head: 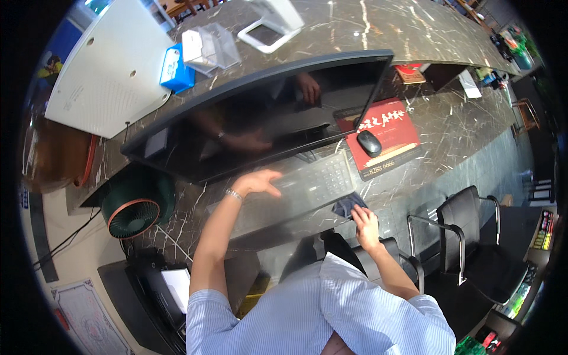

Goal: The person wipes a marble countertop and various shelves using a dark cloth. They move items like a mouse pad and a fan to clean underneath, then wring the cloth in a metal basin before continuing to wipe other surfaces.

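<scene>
My right hand (367, 222) grips a dark blue-grey cloth (347, 205) at the front edge of the marble desk, just below the keyboard's right end. My left hand (258, 183), with a metal band on its wrist, is over the left part of the pale keyboard (319, 179). Its fingers are spread and hold nothing; whether they touch the keyboard I cannot tell. Blur or a clear cover hides the keyboard's left keys. Behind it stands a black monitor (266, 111), its dark screen reflecting my hands.
A black mouse (369, 143) rests on a red mouse pad (395, 126) bearing writing. Left of the desk are a dark green fan (133, 217) and a black printer (151, 284). A white-backed display (111, 66) stands behind the monitor. Black armchairs (461, 226) are at right.
</scene>
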